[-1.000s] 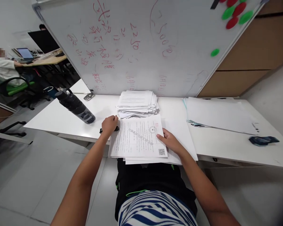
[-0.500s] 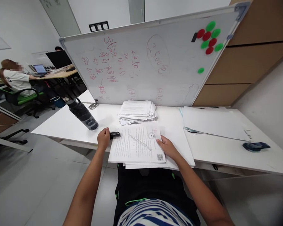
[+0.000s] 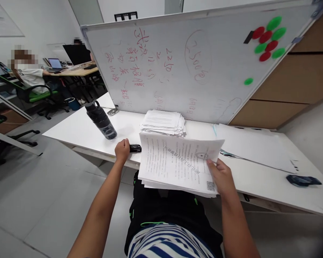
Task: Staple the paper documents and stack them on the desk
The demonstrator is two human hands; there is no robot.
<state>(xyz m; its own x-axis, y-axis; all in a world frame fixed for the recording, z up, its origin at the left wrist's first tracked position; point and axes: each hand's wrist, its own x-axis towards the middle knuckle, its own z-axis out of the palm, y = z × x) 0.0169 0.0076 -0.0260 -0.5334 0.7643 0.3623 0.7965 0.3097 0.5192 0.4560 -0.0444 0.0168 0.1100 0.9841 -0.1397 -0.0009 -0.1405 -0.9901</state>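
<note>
My left hand point(image 3: 122, 150) is closed around a black stapler point(image 3: 135, 148), whose front end points right beside the papers' left edge. Printed sheets point(image 3: 174, 161) with a round seal and a QR code are gripped at their right edge by my right hand point(image 3: 223, 176), thumb on top. Their right side is raised and the pages curve a little. More white paper lies beneath them at the table's front edge. Just behind stands a thick stack of papers point(image 3: 163, 121), partly covered by the held sheets.
A dark water bottle point(image 3: 101, 120) stands at left on the white table point(image 3: 70, 134). Large white sheets point(image 3: 258, 147) and a dark blue item point(image 3: 303, 180) lie at right. A whiteboard point(image 3: 204, 64) with magnets rises behind. People sit at a desk far left.
My right hand has lifted the printed sheets' right side and moved it rightward. My left hand keeps hold of the stapler. The view has shifted somewhat.
</note>
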